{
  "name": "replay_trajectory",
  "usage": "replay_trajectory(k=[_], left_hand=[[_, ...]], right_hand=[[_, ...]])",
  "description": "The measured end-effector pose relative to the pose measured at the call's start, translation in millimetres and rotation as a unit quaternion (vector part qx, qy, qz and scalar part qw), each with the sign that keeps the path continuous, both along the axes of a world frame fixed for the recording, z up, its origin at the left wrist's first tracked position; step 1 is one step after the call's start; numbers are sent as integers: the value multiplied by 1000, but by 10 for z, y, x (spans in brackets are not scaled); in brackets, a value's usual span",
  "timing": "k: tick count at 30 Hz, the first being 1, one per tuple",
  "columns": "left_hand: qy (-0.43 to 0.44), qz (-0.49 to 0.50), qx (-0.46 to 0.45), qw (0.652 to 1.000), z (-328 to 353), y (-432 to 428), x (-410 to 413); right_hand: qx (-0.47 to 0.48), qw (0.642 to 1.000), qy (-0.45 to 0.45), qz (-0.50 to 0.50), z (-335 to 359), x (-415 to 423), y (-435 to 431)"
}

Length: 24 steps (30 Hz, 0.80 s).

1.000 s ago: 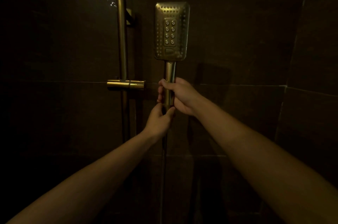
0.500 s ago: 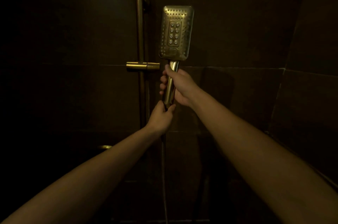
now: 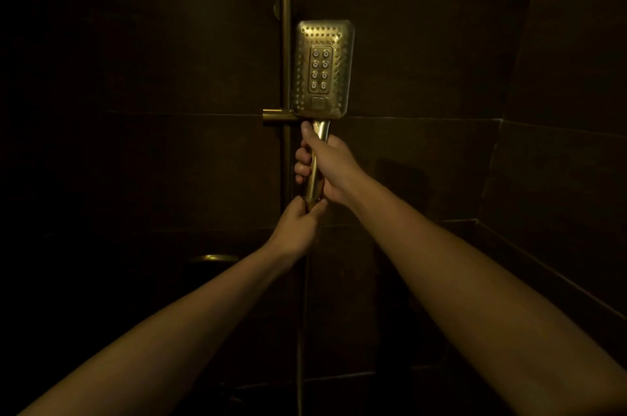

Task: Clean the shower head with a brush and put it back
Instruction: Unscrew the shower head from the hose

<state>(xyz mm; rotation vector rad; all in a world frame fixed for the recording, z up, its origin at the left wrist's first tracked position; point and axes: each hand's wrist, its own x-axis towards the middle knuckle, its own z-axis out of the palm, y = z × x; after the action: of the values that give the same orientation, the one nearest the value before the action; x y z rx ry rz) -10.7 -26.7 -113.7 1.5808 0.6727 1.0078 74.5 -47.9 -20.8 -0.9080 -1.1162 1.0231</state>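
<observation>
Dark tiled walls close around me in dim, yellowish light, with a brass riser rail running upright on the wall ahead. I hold the shower head upright in front of that rail, its rectangular spray face turned toward me, just to the right of the rail's slider bracket. My right hand is wrapped tight round the handle just under the head, thumb lying up along the stem. My left hand is clenched round the bottom end of the handle, where the hose joins it and drops straight down. Low on the left a curved brass fitting glints, too dark to make out
</observation>
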Motion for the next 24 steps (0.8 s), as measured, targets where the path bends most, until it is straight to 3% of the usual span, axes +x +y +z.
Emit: replay_trajectory(k=[7,12,14,18,24], left_hand=[[1,-35,-15,999,134,-253,-40],[-82,-159,-150,972,242,-329,-14],[-83,-186,-158,966,286,-306,6],[-36,-15,-27,999,246,-375,153],[-35,130,83,987,219,-530,330]], right_hand=[[16,999,40,4,-2,-2,-94],[20,997,35,59,80,164,-167],[28,996,46,66,125,249,-185],[34,998,25,42,169,444,-210],[32,999,19,29,136,563,-224]])
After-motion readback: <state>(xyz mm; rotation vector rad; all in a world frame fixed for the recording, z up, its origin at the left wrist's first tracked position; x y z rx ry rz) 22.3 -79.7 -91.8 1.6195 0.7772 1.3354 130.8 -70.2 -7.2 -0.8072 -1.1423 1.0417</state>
